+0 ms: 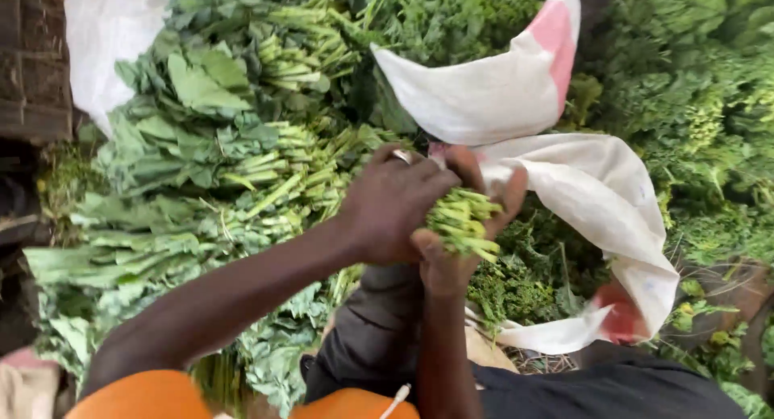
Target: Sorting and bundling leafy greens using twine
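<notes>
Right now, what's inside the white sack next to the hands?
The white sack holds curly dark green leaves, showing at its open mouth. How far down they go is hidden by the cloth. The hands, left hand and right hand, grip a bunch of stalks above it.

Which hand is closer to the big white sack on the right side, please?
Right. The right hand grips the bundle of green stems directly beside the white sack; the left hand lies further left, against the bundle's other side.
</notes>
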